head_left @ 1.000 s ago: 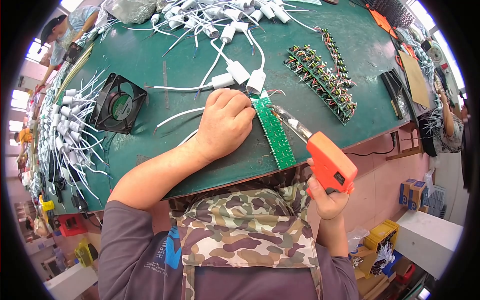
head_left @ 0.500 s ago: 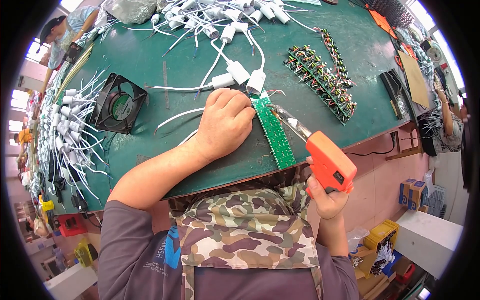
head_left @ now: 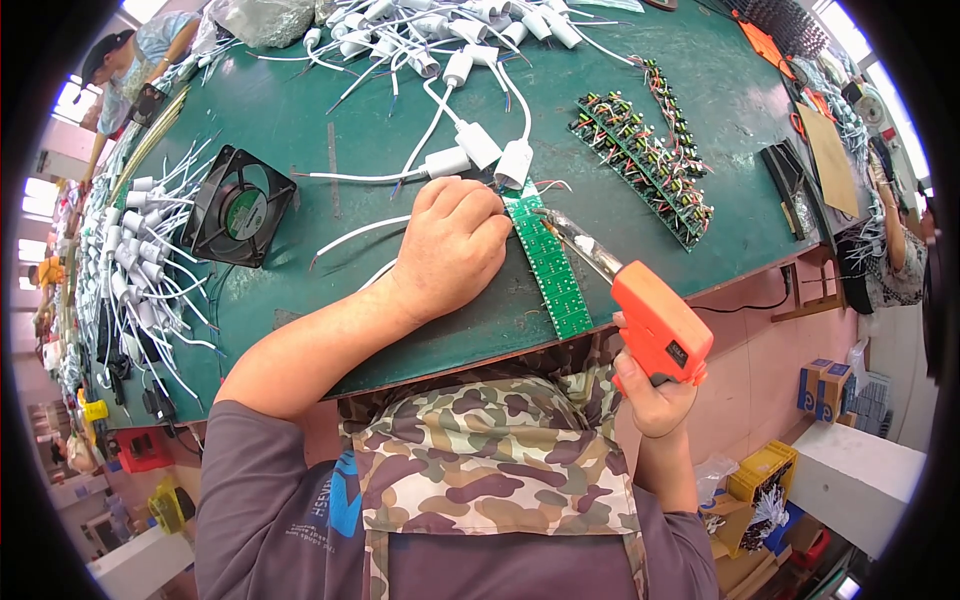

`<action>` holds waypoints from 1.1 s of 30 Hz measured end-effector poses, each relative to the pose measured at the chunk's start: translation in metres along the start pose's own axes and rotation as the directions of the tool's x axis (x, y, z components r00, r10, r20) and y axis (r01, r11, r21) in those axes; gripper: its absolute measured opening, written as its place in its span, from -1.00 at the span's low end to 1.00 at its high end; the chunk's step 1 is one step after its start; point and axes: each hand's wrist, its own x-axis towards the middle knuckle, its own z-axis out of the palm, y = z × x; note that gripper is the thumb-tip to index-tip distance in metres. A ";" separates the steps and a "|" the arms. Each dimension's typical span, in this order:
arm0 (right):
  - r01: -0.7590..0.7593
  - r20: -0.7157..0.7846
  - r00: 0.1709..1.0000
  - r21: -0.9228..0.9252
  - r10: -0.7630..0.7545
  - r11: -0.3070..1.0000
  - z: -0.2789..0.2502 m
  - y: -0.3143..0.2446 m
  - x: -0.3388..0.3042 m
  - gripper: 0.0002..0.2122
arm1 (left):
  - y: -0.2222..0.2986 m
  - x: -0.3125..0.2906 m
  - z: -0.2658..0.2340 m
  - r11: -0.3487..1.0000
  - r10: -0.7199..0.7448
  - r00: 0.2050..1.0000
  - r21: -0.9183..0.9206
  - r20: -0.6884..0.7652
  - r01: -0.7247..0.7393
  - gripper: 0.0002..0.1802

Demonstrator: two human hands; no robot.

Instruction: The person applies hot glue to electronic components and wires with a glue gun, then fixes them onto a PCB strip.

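Note:
My right hand [head_left: 655, 395] is wrapped round the handle of an orange soldering gun [head_left: 662, 320]. The gun's metal tip reaches the upper part of a long green circuit board strip [head_left: 553, 275] lying near the table's front edge. At the strip's upper left edge, my left hand [head_left: 452, 240] is closed with its knuckles up; its fingertips and whatever they pinch are hidden. Just beyond that hand lie white cylindrical lamp holders [head_left: 476, 145] with white wires, one touching the strip's far end. A white wire [head_left: 362, 232] pokes out left of the hand.
Populated circuit boards [head_left: 645, 165] lie to the right on the green table [head_left: 370, 130]. A black fan [head_left: 238, 208] stands at left beside a heap of wired lamp holders [head_left: 140, 250]. Another heap [head_left: 440, 30] fills the far side. At far left a person [head_left: 150, 60] leans over the table.

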 end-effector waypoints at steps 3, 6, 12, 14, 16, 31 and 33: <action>-0.015 0.005 1.000 0.005 0.015 1.000 -0.001 -0.001 0.000 -0.61 | 0.000 0.000 0.000 1.000 0.002 1.000 0.003 0.006 -0.002 -0.76; -0.012 0.009 1.000 -0.004 0.012 1.000 -0.001 0.001 -0.001 -0.61 | 0.000 0.000 0.000 1.000 0.003 1.000 0.003 0.004 -0.003 -0.76; -0.014 0.012 1.000 -0.020 0.015 1.000 -0.002 0.003 -0.002 -0.59 | 0.002 0.001 -0.001 1.000 0.001 1.000 -0.006 -0.006 -0.001 -0.77; -0.013 0.008 1.000 -0.015 0.014 1.000 -0.001 0.003 -0.002 -0.59 | 0.002 0.002 -0.002 1.000 0.001 1.000 -0.012 -0.002 -0.001 -0.77; -0.012 0.005 1.000 -0.008 0.012 1.000 -0.001 0.004 -0.002 -0.59 | 0.002 0.002 -0.003 1.000 0.003 1.000 -0.008 -0.001 -0.003 -0.77; -0.040 -0.090 0.995 0.031 0.043 0.999 0.005 -0.002 0.002 -0.76 | 0.004 0.002 0.005 0.978 -0.107 0.994 -0.179 0.006 0.106 -0.81; -0.035 -0.087 0.996 0.011 0.036 0.999 0.005 0.000 0.001 -0.75 | 0.003 0.002 0.004 0.983 -0.089 0.996 -0.160 0.007 0.089 -0.80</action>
